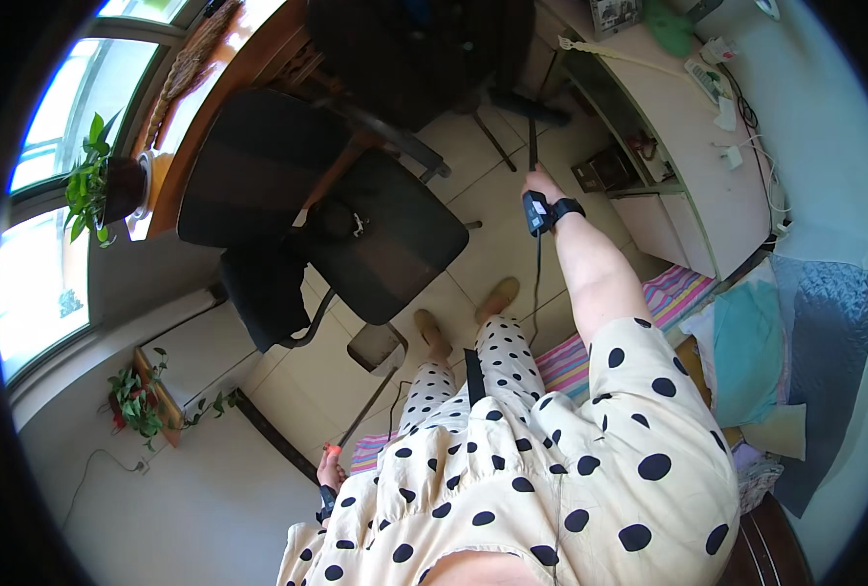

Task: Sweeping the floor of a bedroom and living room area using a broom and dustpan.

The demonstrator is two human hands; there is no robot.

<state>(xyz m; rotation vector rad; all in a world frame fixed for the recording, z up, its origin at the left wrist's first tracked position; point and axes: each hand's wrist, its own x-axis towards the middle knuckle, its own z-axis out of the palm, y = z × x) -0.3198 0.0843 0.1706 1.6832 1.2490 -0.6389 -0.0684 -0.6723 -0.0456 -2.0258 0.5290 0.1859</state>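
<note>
My right hand (544, 184) reaches forward, closed around the dark handle of a broom (533, 143). The broom's dark head (529, 107) is on the tiled floor beside a cabinet, partly lost in shadow. Low at my left side, my left hand (330, 470) grips the long handle of a dustpan (377, 349). The pan lies near my left foot, just short of a black chair (390, 234). Both wrists wear black straps, and a small device with a cable sits on the right one.
A white cabinet (697, 146) lines the right, with a dark box (606, 170) at its foot. Striped cloth (562, 366) runs beside my legs. Potted plants stand by the window (104, 183) and the left wall (137, 403). A thin metal leg (496, 143) stands near the broom.
</note>
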